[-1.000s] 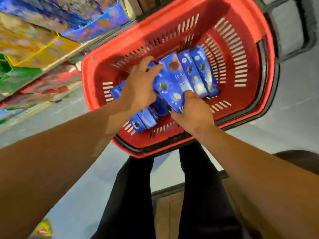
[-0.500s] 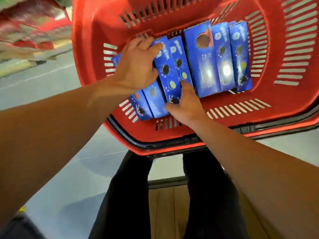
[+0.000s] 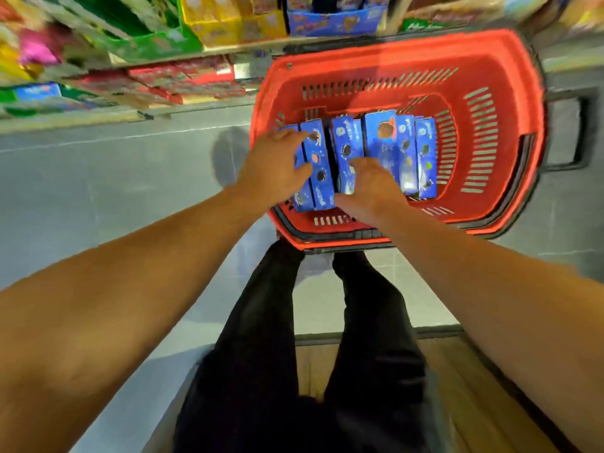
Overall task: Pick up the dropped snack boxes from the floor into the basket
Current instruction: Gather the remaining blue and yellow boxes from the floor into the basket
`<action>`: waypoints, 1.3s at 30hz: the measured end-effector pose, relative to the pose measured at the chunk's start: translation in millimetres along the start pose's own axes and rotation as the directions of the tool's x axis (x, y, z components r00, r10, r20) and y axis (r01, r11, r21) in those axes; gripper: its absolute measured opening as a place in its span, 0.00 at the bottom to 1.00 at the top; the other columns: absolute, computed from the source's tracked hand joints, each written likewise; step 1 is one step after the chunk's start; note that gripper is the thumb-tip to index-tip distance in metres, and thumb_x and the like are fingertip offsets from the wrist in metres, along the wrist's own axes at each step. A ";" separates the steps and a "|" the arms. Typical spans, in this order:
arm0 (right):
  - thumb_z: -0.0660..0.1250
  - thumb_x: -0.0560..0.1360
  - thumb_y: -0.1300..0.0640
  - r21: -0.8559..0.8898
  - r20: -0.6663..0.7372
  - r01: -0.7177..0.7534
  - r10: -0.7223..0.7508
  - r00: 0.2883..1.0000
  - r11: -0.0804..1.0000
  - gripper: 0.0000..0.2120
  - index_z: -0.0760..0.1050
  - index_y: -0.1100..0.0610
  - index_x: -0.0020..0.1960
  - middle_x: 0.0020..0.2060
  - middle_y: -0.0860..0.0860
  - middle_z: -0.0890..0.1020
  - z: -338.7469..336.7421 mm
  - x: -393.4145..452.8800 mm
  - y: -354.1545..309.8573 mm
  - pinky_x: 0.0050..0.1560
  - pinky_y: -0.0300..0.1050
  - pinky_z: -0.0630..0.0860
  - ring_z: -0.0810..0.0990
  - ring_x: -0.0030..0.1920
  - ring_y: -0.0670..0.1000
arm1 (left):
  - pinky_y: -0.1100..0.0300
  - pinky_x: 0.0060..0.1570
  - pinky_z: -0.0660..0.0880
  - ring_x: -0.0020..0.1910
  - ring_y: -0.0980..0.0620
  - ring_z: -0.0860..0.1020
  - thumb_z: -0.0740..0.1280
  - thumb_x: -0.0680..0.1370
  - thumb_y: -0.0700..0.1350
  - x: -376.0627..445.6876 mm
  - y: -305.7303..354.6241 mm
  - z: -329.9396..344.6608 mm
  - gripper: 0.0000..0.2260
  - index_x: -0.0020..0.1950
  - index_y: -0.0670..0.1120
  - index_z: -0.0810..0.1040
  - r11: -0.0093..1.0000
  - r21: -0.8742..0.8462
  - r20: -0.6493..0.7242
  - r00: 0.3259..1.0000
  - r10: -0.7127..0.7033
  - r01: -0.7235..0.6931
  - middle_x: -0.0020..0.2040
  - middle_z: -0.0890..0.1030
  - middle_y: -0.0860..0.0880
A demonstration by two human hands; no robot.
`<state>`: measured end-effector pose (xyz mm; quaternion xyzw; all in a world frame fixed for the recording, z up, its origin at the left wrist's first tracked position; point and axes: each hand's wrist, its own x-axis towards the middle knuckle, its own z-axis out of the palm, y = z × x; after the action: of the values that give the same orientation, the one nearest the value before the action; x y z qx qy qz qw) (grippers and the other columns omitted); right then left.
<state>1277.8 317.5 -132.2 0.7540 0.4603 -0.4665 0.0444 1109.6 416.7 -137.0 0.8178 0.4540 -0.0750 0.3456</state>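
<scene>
Snack boxes [image 3: 356,155] now straighter in basket [image 3: 490,60], left hand [image 3: 273,173] and right hand [image 3: 371,186] flat on them

Head view, looking down the person's own body. Two forearms enter from the lower corners, both bare from the frame edge to the wrist: no sleeves, cuffs, watch, bracelets or gloves show on them. The left hand [image 3: 273,173] and the right hand [image 3: 371,188] are bare as well, with no rings visible; the fingers are slightly blurred. Between the forearms, two legs run up the middle of the view in plain black trousers [image 3: 261,338]. The cloth is dark and matte, with soft folds along each leg, and narrows toward the ankles. No print, stripe or logo can be made out. Footwear is hidden.
</scene>
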 end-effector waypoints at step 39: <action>0.67 0.71 0.44 -0.658 0.605 0.712 -0.734 0.309 -0.243 0.34 0.63 0.54 0.72 0.69 0.53 0.68 275.3 -367.2 -487.4 0.69 0.51 0.65 0.65 0.70 0.57 | 0.54 0.72 0.58 0.74 0.43 0.61 0.67 0.77 0.52 -687.0 -140.8 -64.0 0.30 0.77 0.48 0.62 0.247 -0.756 -0.304 0.008 -0.953 0.607 0.76 0.63 0.43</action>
<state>685.0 220.0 163.5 0.1747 0.9719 -0.0635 0.1447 589.4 31.7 140.8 0.2493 0.9344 0.1788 0.1809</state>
